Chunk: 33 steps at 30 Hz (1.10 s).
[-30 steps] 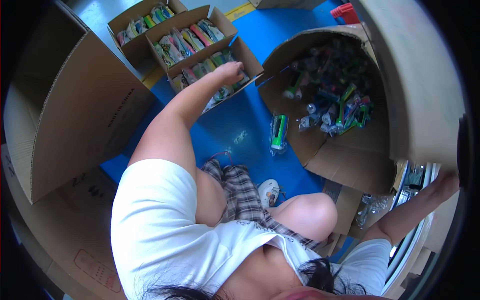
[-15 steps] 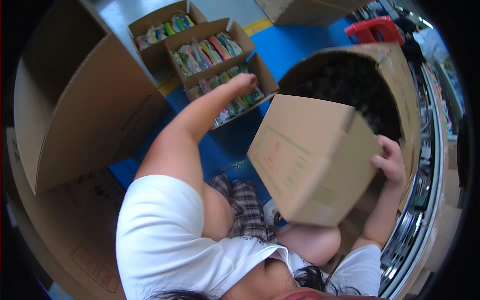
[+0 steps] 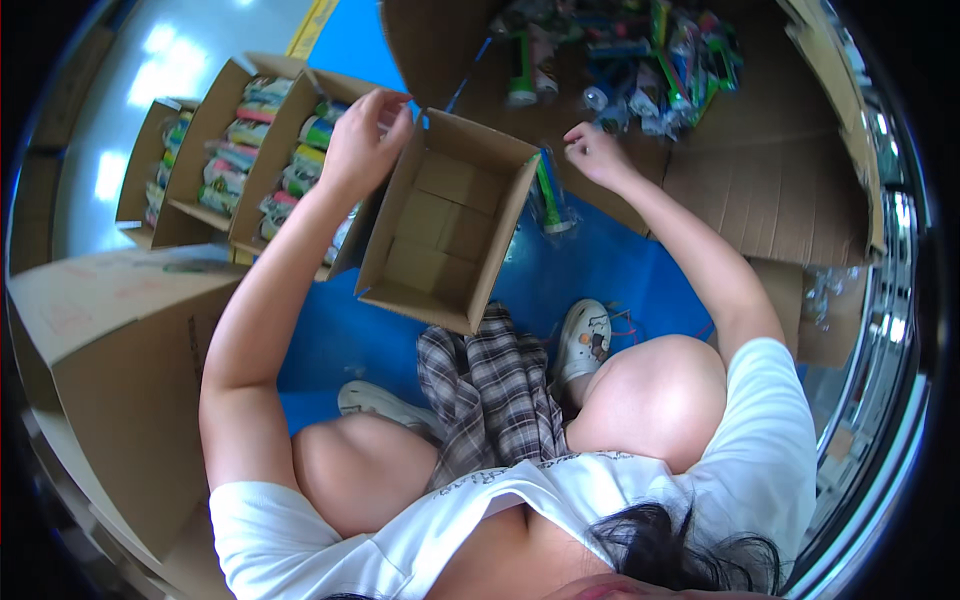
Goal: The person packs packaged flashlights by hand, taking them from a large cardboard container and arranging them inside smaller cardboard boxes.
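One unfilled cardboard box (image 3: 445, 215), opening toward the person, sits over the blue floor (image 3: 330, 340); the left hand (image 3: 365, 145) bends beside its upper-left corner, whether gripping I cannot tell; the right hand (image 3: 597, 158), well apart, curls loosely with nothing visible in it; between lies a bagged green tube (image 3: 548, 195); toward the floor's upper-left edge, three boxes (image 3: 272, 160) look packed, the near one not yet; many loose bagged tubes (image 3: 690, 75) lie in the big carton (image 3: 770, 190).

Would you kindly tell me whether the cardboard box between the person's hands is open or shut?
Open: the top of the cardboard box is uncovered, and its inner walls and bottom show plainly.
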### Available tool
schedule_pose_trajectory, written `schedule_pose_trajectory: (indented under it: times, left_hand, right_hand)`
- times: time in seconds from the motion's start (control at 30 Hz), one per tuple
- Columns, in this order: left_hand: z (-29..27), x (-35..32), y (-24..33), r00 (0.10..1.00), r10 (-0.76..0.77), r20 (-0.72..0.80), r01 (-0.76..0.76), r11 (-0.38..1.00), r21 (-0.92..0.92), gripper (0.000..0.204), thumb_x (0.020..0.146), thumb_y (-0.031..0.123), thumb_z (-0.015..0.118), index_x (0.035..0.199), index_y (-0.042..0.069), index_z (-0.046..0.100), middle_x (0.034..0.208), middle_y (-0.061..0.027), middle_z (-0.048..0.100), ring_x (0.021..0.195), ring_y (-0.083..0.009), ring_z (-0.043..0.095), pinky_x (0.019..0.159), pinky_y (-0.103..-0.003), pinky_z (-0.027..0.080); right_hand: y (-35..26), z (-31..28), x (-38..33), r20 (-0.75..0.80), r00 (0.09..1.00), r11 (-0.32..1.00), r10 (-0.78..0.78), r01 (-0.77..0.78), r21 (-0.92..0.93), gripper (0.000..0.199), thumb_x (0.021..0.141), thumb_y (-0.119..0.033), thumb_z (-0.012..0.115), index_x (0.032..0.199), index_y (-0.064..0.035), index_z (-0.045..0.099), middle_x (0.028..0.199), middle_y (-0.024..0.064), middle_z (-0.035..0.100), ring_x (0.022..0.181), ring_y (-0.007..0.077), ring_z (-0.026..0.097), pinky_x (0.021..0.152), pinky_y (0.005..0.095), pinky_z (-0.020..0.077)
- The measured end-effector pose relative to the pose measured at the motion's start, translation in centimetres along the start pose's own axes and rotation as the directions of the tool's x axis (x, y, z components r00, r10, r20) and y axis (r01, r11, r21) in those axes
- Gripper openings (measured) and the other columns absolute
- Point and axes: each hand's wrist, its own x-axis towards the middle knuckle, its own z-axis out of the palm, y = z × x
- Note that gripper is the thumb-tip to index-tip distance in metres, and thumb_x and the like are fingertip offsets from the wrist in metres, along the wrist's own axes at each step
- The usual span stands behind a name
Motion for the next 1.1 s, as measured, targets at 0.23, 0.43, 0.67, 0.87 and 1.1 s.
schedule_pose_trajectory:
  times: [0.23,0.43,0.67,0.87,1.1]
  left_hand:
    - [4.7,-4.6,1.9,0.944,-0.113,0.31,-0.083,0.827,0.556,0.068,0.077,0.002,0.057,0.137,0.001,0.024,0.115,-0.0218,0.053,0.095,-0.0395,0.057,0.081,-0.042,0.049]
    - [3.2,-2.8,1.6,0.952,0.161,0.26,-0.22,0.95,0.219,0.061,0.068,-0.009,0.053,0.126,0.008,0.043,0.108,-0.0177,0.054,0.093,-0.0387,0.057,0.076,-0.044,0.049]
    - [9.4,-0.5,2.0,0.888,0.15,0.434,-0.232,0.962,0.141,0.042,0.082,0.002,0.051,0.123,0.01,0.049,0.111,-0.0176,0.058,0.094,-0.0381,0.058,0.078,-0.045,0.049]
    - [10.3,1.2,2.2,0.782,0.391,0.486,-0.457,0.889,0.02,0.044,0.077,0.018,0.066,0.115,0.002,0.051,0.103,-0.0174,0.061,0.096,-0.0345,0.059,0.085,-0.04,0.048]
    - [2.4,-5.8,0.6,0.971,0.114,0.212,-0.155,0.97,0.187,0.065,0.079,0.01,0.063,0.136,0.004,0.031,0.13,-0.0213,0.044,0.123,-0.0364,0.04,0.102,-0.041,0.036]
  right_hand:
    - [11.4,13.8,-1.9,0.2,0.967,0.987,0.155,-0.161,0.014,0.053,0.071,-0.038,0.075,0.101,0.0035,0.06,0.098,0.0184,0.063,0.092,0.0267,0.061,0.081,0.035,0.0469]
    - [7.8,2.9,-2.7,0.376,0.899,0.413,0.223,-0.437,0.799,0.038,0.08,-0.027,0.069,0.103,0.001,0.059,0.092,0.01,0.064,0.081,0.0163,0.063,0.072,0.0291,0.0507]
    - [0.3,-9.2,-4.9,0.307,0.952,0.091,-0.02,-0.304,0.948,0.066,0.076,-0.029,0.055,0.129,0.0082,0.04,0.092,0.015,0.061,0.083,0.0253,0.061,0.085,0.0369,0.0471]
    - [-4.9,-3.4,-7.8,0.659,0.617,0.081,-0.43,-0.701,0.709,0.079,0.074,-0.049,0.061,0.125,0.0069,0.041,0.082,0.0156,0.059,0.07,0.0217,0.061,0.08,0.0388,0.0508]
    - [-7.2,2.2,-8.2,0.929,0.363,0.514,-0.076,-0.784,0.348,0.056,0.073,-0.025,0.073,0.114,0.0038,0.047,0.096,0.0126,0.057,0.074,0.0212,0.064,0.07,0.0338,0.055]
